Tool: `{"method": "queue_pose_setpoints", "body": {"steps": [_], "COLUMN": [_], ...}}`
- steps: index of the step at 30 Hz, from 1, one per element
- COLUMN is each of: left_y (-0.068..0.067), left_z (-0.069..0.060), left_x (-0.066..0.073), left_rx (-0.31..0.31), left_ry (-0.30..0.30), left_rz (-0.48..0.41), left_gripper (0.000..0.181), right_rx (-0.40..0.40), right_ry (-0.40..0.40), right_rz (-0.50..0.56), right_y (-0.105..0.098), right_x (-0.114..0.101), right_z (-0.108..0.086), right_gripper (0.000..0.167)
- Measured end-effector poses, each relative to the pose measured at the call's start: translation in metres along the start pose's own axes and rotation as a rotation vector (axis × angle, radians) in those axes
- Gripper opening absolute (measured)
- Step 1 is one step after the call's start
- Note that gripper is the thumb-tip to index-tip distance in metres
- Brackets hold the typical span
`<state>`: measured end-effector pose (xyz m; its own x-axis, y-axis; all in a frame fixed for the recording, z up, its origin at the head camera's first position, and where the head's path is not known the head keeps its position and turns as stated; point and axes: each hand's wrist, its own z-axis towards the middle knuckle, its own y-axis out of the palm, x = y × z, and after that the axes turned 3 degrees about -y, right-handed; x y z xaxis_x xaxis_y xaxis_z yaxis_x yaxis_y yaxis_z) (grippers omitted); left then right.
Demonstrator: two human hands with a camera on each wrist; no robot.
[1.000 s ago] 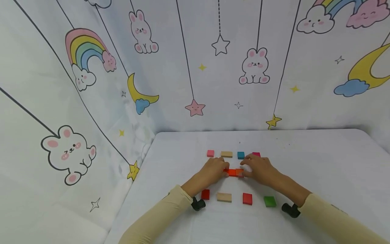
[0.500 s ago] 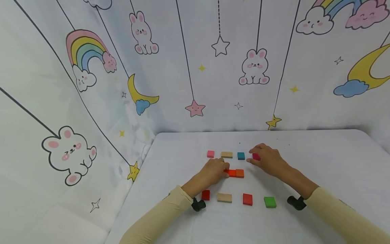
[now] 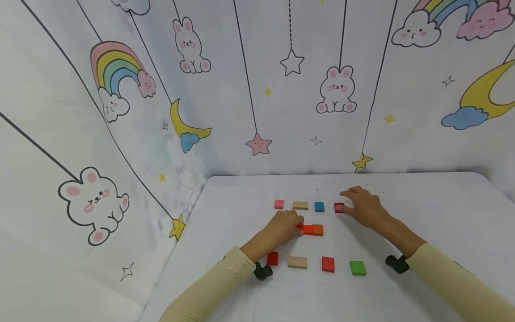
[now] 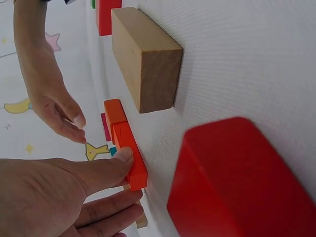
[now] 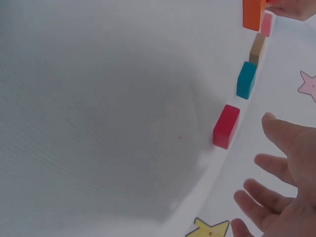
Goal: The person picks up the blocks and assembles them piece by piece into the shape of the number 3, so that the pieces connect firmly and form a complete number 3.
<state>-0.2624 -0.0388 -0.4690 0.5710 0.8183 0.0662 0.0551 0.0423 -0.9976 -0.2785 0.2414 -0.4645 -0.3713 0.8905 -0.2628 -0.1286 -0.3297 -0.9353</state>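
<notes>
My left hand [image 3: 281,227] pinches a long red-orange block [image 4: 138,169] on the white table, thumb on one side and fingers on the other in the left wrist view. An orange block [image 3: 318,230] touches that block's right end. Raised over the table at the far right of the back row, my right hand [image 3: 365,206] holds nothing. Its fingers are spread and relaxed in the right wrist view. Nearest to it lies a magenta block [image 5: 226,126], apart from the fingers there; in the head view the thumb overlaps it.
Pink [image 3: 279,204], wooden [image 3: 300,205] and teal [image 3: 319,207] blocks continue the back row. Toward the front lie a dark red block [image 3: 272,258], a wooden block [image 3: 297,262], a red block [image 3: 327,264] and a green block [image 3: 357,268]. A patterned cloth [image 3: 225,112] hangs behind the table.
My right hand has left the orange block and moved right and back to the magenta block, then drawn slightly away from it. The left hand keeps its place on the red-orange block.
</notes>
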Motion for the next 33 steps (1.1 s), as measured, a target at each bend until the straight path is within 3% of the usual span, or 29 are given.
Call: {"method": "queue_pose_setpoints", "body": {"steps": [13, 33], "left_y": [0.001, 0.001], "left_z": [0.000, -0.001], "left_x": [0.001, 0.001], "left_rx": [-0.005, 0.011], "left_ry": [-0.016, -0.001], "left_rz": [0.005, 0.003], "left_gripper": [0.026, 0.024], "right_rx": [-0.023, -0.026], "right_ry": [0.032, 0.016], "right_rz": [-0.028, -0.023], "right_y": [0.007, 0.011], "right_x": [0.017, 0.015], "right_z": [0.000, -0.004], "right_gripper": [0.049, 0.032]}}
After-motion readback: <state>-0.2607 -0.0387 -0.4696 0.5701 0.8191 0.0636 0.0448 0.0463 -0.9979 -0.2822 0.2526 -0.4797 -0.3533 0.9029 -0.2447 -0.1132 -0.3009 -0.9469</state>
